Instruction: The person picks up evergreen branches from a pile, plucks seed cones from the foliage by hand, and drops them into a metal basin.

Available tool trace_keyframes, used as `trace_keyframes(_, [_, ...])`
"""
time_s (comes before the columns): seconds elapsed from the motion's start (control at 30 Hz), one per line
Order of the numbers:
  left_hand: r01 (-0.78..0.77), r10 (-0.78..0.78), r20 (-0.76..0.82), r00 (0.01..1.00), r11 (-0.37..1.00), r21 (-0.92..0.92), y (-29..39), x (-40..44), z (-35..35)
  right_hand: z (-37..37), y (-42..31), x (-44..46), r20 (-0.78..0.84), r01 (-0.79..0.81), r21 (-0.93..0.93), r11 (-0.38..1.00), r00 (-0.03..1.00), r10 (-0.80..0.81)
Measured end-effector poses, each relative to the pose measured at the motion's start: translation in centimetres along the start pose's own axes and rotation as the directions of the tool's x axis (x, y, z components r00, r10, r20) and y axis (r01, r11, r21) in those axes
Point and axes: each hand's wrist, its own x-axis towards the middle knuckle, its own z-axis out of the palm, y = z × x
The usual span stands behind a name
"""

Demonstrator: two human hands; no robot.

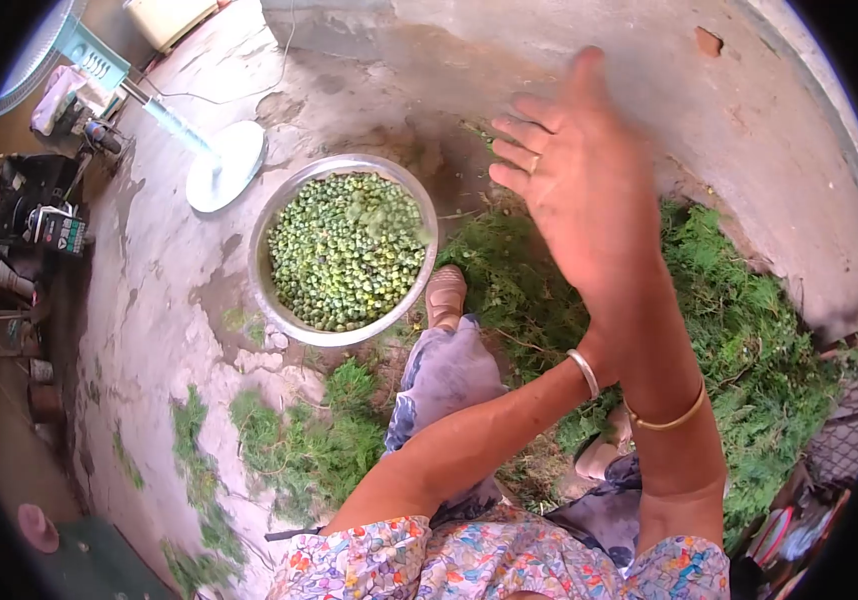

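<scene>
My right hand (579, 190) is raised beside the wall, its fingers apart and slightly blurred, with nothing in them. A ring (536, 163) sits on one finger, and a gold bangle (667, 412) circles that forearm. My left forearm (489, 425), with a silver bracelet (583, 374) at the wrist, crosses toward the right forearm. The left hand is hidden there, so its fingers do not show. To the left of my right hand stands a wide metal basin (261, 285), heaped with small, round green cones or fruits (344, 255). Neither hand appears to touch it.
Feathery green branches (739, 330) lie below the concrete wall (769, 120), and more cut sprigs (309, 430) spread across the floor. My shoe (446, 293) is close to the basin. A standing fan (219, 170) is at upper left, near dark machinery (34, 215).
</scene>
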Motion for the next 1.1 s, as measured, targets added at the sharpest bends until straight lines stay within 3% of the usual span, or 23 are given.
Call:
trace_keyframes(0.03, [-0.009,0.009,-0.006,1.000,1.000,-0.001,-0.3,0.0,-0.3,0.2,-0.3,-0.6,-0.055,0.014,0.055,0.998,0.998,-0.011])
trace_keyframes(0.07, [-0.205,0.290,-0.059,0.955,0.793,0.574,-1.3,0.7,-0.7,-0.2,-0.4,-1.2,-0.054,0.010,0.060,0.998,0.998,-0.007])
trace_keyframes(0.13, [-0.219,0.517,0.051,0.854,0.270,0.938,-1.8,0.8,4.5,-2.4,-1.0,-3.1,-0.035,0.029,0.010,1.000,0.999,-0.029])
trace_keyframes(0.17, [-0.097,0.559,-0.138,0.818,0.370,0.924,-1.7,0.8,5.4,-4.0,-1.1,-4.3,-0.060,0.057,0.119,0.991,0.997,-0.050])
trace_keyframes(0.2, [0.023,0.560,-0.323,0.763,0.476,0.879,-1.8,1.1,5.9,-5.6,-1.4,-5.5,-0.091,0.076,0.103,0.992,0.994,-0.067])
trace_keyframes(0.27, [0.134,0.598,-0.408,0.690,0.449,0.884,-2.1,1.6,6.9,-8.9,-2.6,-8.5,-0.202,0.194,-0.131,0.972,0.955,-0.217])
trace_keyframes(0.33, [0.171,0.573,-0.381,0.726,0.385,0.907,-1.5,1.2,6.2,-11.8,-3.2,-11.3,-0.356,0.262,-0.223,0.939,0.875,-0.328])
trace_keyframes(0.4, [0.124,0.542,-0.310,0.781,0.352,0.928,-1.4,1.1,6.0,-15.6,-2.8,-13.8,-0.447,0.192,-0.430,0.882,0.804,-0.393])
trace_keyframes(0.53, [0.141,0.518,-0.243,0.820,0.229,0.963,-1.9,1.6,6.0,-18.1,-1.5,-16.6,-0.493,0.075,-0.538,0.840,0.780,-0.386])
trace_keyframes(0.6, [0.119,0.553,-0.162,0.818,0.113,0.986,-2.1,1.6,5.4,-18.2,-0.8,-16.9,-0.389,0.001,-0.667,0.745,0.853,-0.349])
trace_keyframes(0.63, [0.130,0.546,-0.140,0.826,0.057,0.990,-2.3,1.7,5.5,-18.3,-0.5,-16.9,-0.432,-0.027,-0.585,0.811,0.856,-0.283])
trace_keyframes(0.77, [0.186,0.558,-0.168,0.813,0.025,0.982,-3.5,2.3,5.8,-18.9,0.7,-17.3,-0.452,-0.075,-0.517,0.853,0.870,-0.198])
trace_keyframes(0.83, [0.192,0.563,-0.103,0.820,-0.101,0.976,-3.6,2.7,5.5,-19.0,0.6,-17.5,-0.276,0.051,-0.772,0.634,0.871,-0.406])
trace_keyframes(0.87, [0.196,0.561,-0.108,0.820,-0.099,0.976,-3.5,2.6,5.4,-19.1,0.7,-17.5,-0.281,0.047,-0.771,0.636,0.870,-0.405])
trace_keyframes(0.93, [0.220,0.433,0.042,0.900,-0.537,0.814,-3.1,2.6,5.2,-19.5,1.1,-17.5,-0.315,0.002,-0.806,0.592,0.845,-0.432])
trace_keyframes(1.1, [0.193,0.436,0.073,0.897,-0.536,0.822,-3.5,2.8,4.2,-20.0,1.2,-17.4,-0.236,0.021,-0.849,0.529,0.879,-0.415])
